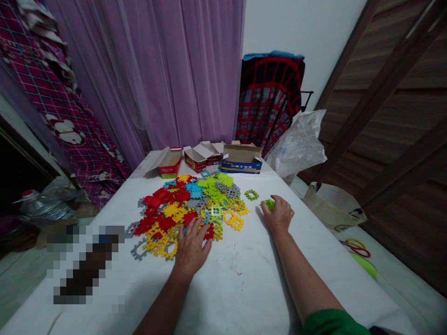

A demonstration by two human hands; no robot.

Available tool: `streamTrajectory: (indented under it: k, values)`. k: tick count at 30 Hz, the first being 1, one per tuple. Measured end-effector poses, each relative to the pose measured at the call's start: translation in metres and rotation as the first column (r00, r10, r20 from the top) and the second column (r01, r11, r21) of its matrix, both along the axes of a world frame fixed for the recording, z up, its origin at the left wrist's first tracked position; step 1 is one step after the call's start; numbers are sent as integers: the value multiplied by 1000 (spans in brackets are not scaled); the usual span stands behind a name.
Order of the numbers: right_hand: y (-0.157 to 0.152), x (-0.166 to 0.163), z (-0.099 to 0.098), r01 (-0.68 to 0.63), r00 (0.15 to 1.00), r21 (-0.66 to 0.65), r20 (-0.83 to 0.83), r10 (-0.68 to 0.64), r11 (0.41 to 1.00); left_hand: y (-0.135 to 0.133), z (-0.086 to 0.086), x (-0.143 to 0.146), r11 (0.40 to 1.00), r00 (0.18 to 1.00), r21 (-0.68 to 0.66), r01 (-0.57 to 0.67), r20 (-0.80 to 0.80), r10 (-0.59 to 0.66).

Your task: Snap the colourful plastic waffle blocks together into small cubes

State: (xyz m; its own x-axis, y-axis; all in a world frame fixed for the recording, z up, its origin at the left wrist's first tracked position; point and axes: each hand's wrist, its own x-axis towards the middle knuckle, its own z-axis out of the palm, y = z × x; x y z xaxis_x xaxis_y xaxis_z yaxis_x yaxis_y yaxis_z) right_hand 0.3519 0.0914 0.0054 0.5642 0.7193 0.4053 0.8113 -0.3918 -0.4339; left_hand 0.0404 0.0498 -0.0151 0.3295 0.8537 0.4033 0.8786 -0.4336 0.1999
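Note:
A wide pile of plastic interlocking pieces in red, yellow, grey, blue and green [172, 210] lies on the white table. My left hand [191, 247] rests at the pile's near edge, palm down, fingers spread over red and yellow pieces and gripping none. Off to the right of the pile, my right hand [280, 214] has thumb and fingers closed about a green interlocking piece [268, 204] at the table's surface; the hand partly covers it. A separate green frame-shaped piece [251, 195] lies flat between the pile and my right hand.
Along the table's far edge stand open cardboard boxes: a red one [171, 164], dark red ones [196, 160] and a blue one [241, 165]. A clear plastic bag [296, 146] hangs by the right corner. A beige bag [335, 204] and scissors [356, 247] are beyond the right edge.

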Motion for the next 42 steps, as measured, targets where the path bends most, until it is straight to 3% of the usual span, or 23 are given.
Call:
streamTrajectory:
  k: [3, 6, 9, 15, 20, 23, 27, 31, 33, 35, 39, 42]
  values:
    - [-3, -25, -4, -251, 968, 97, 42, 248, 963, 0, 0, -1, 1000, 1000, 3, -2, 8, 2]
    - [2, -64, -3, -607, 793, 43, 88, 602, 793, -1, 2, 1, 1000, 1000, 10, -9, 21, 8]
    - [10, -95, 5, -748, 650, -93, 90, 754, 657, -3, 5, 4, 1000, 999, 9, -30, 35, 29]
    - [20, -104, 21, -755, 574, -315, 108, 812, 575, -4, 5, 6, 999, 997, 1, -34, 64, 34]
    - [23, -102, 24, -768, 494, -379, 164, 854, 517, -4, 4, 6, 999, 997, 19, -37, 68, 36]
    - [25, -106, 20, -768, 478, -374, 206, 854, 520, -4, 5, 6, 999, 997, 10, -38, 69, 37]
    - [23, -107, 9, -764, 545, -274, 209, 812, 584, -5, 6, 6, 999, 997, 2, -36, 64, 36]
    - [12, -91, -1, -618, 759, -150, 143, 636, 772, -5, 5, 5, 999, 998, 24, -33, 61, 32]
    - [6, -83, -3, -584, 793, -139, 116, 598, 800, -5, 4, 5, 999, 998, 29, -27, 57, 25]
    - [3, -82, 0, -654, 733, -148, 120, 670, 742, -4, 3, 5, 999, 998, 28, -29, 55, 28]
    - [13, -98, 16, -815, 484, -269, 169, 858, 513, -5, 5, 6, 999, 998, 12, -38, 56, 37]
    - [24, -111, 31, -792, 426, -414, 153, 892, 449, -5, 7, 7, 999, 997, 2, -43, 58, 43]
